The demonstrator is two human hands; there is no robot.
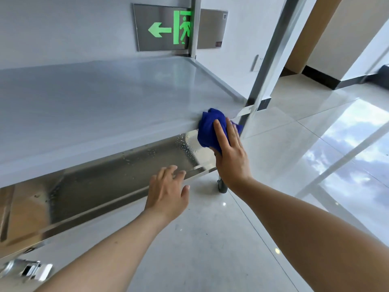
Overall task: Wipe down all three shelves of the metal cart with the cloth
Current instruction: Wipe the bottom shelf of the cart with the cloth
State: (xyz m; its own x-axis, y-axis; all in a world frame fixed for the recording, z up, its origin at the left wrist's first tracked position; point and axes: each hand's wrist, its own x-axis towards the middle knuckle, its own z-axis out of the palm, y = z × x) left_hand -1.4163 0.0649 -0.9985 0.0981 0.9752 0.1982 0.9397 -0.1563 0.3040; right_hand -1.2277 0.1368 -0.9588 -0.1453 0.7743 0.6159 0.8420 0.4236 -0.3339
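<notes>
A stainless metal cart fills the left of the head view. Its middle shelf [101, 98] is a flat matte surface. Below it the bottom shelf [117, 175] is shiny and speckled with water drops. My right hand [229, 152] presses a bunched blue cloth [207, 128] against the front right edge of the middle shelf, near the corner post [271, 53]. My left hand [168, 192] rests with fingers spread on the front rim of the bottom shelf and holds nothing. The top shelf is out of view.
A green exit sign [168, 28] hangs on the wall behind the cart. One caster [222, 187] stands under the right corner and another [29, 270] at the lower left. Glossy tiled floor [294, 144] stretches to the right toward a doorway.
</notes>
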